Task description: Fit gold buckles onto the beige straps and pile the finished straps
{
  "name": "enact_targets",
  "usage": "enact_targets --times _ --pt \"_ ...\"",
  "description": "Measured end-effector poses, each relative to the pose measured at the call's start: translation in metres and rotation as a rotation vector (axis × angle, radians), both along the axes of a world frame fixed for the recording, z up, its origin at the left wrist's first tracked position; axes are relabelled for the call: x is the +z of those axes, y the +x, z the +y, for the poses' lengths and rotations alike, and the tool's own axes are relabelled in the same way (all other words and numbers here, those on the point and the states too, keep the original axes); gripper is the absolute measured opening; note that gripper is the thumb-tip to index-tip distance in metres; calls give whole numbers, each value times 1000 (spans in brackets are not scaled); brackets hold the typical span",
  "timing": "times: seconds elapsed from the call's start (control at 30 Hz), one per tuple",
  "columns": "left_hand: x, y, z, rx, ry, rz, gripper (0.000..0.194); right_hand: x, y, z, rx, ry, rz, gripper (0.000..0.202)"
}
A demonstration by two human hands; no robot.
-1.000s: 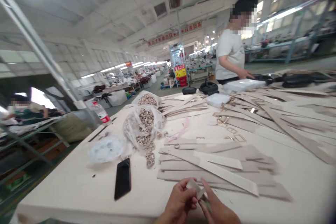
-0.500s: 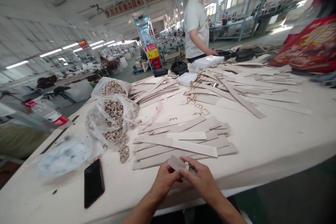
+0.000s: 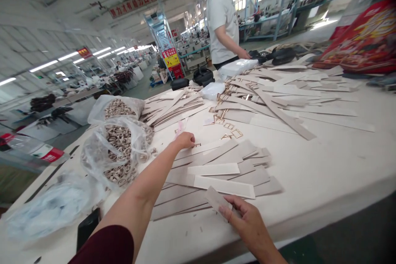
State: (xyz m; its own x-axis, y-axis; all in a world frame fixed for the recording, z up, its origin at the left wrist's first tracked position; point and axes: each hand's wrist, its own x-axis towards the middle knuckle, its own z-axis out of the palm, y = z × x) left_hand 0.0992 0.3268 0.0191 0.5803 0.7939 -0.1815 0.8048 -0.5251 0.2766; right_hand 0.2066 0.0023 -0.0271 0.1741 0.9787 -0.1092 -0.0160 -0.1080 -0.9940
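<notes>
My left hand (image 3: 185,140) is stretched out over the far edge of the laid-out strips, its fingers curled at a small gold-coloured metal buckle (image 3: 197,144). The fingertips are partly hidden. Near the front edge of the table, my right hand (image 3: 244,218) pinches a short grey-beige strap piece (image 3: 215,200) between thumb and fingers; its far end points up and left. Between the hands lie several flat beige strips (image 3: 185,194), with two paler strips (image 3: 224,187) on top. More gold rectangular buckles (image 3: 236,133) lie beyond them.
Clear plastic bags (image 3: 89,152) of small beige loops stand at left, beside a bluish plastic bag (image 3: 52,210). My left arm partly covers a black phone (image 3: 88,227). Long strips (image 3: 278,111) are heaped at back right, near a red bag (image 3: 365,45). A person (image 3: 223,20) stands across the table.
My left hand has let go of the strap piece and reached forward and left to the metal buckle. My right hand keeps the piece. The view has shifted slightly.
</notes>
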Motion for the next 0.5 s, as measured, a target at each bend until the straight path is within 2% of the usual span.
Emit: enact_targets --times 0.13,0.3,0.4,0.5 --pt "-5 7 9 33 -39 16 13 2 1 0 -4 -3 -18 35" --pt "4 -16 12 145 -126 -189 18 2 1 0 -4 12 -4 33" --pt "17 -36 -2 180 -196 -363 27 0 0 0 -16 27 1 34" --pt "30 -50 -37 179 -256 -495 33 0 -2 0 -32 44 5 34"
